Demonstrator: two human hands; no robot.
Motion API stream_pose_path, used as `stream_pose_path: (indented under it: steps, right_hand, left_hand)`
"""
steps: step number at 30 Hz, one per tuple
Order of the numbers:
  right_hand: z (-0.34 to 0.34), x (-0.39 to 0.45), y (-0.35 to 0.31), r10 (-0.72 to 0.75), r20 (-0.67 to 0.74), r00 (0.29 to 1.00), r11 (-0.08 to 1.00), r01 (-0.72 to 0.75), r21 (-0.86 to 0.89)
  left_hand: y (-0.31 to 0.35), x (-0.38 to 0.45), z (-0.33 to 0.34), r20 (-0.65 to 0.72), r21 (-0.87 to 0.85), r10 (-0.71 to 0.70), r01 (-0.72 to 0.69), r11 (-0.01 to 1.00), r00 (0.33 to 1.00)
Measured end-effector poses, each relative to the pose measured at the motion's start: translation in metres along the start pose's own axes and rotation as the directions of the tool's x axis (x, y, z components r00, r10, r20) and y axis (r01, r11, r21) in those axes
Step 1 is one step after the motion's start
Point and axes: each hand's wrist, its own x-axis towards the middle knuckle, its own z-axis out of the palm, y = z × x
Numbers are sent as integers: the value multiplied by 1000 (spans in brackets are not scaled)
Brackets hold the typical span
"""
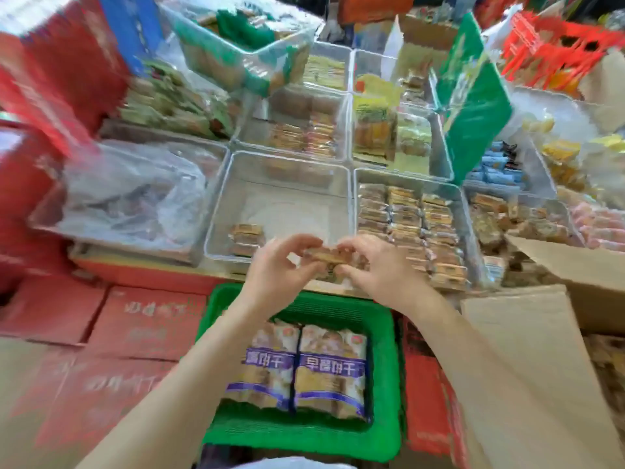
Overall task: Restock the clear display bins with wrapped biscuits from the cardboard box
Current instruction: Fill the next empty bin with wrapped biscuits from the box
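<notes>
Crowded shop shelving fills our view, a grid of clear display bins set on a low counter with red cartons (145,323) stacked below it. We hold a small stack of wrapped biscuits (326,258) between both hands, our left hand (280,265) curled round its left end and our right hand (378,269) pinching its right end, so its long axis runs left to right. It hovers just over the near rim of the nearly empty bin (280,204), which lies straight ahead of us; both hands are about equally near, and the coming move, we judge, is a short push forward and down. That bin holds only a few wrapped biscuits (246,236) in its near left corner. Just to its right, the full bin (409,228) carries tight rows of similar packs. To the left, another bin holds crumpled clear plastic (135,201). Our cardboard box (554,262) stands open at the right, flaps raised, its contents largely hidden from us. Below our wrists a green basket (304,431) holds two purple-labelled bags (297,370).
</notes>
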Motion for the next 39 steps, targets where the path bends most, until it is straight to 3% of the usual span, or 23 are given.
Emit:
stream_pose_path:
  steps: [4, 8, 12, 18, 24, 29, 36, 39]
  right_hand:
    - [74, 77, -57, 88, 50, 995, 988, -94, 121]
    - [101, 123, -68, 258, -100, 961, 963, -247, 109]
    - [105, 177, -60, 344, -180, 922, 938, -345, 29]
    - [156, 248, -57, 369, -140, 919, 924, -379, -47]
    - [202, 266, -47, 326, 51, 944, 901, -294, -320]
    - [211, 249, -52, 288, 134, 948, 785, -154, -601]
    - [195, 232, -60, 343, 344, 874, 857, -142, -495]
    - [180, 216, -72, 248, 352, 903, 918, -103, -383]
  left_hand:
    - [-92, 14, -64, -8, 7, -139, 139, 990, 990]
    - [-155, 28, -99, 55, 384, -212, 175, 906, 976]
    - [-188, 34, -106, 171, 614, -195, 50, 788, 966]
    - [-199, 34, -100, 202, 671, -179, -3, 741, 963]
    - [-206, 35, -97, 207, 670, -142, -35, 742, 968]
    - [-208, 34, -94, 198, 704, -141, -41, 709, 970]
    - [-197, 36, -101, 241, 722, -212, -29, 691, 947]
    - [-193, 38, -105, 262, 717, -243, -20, 697, 934]
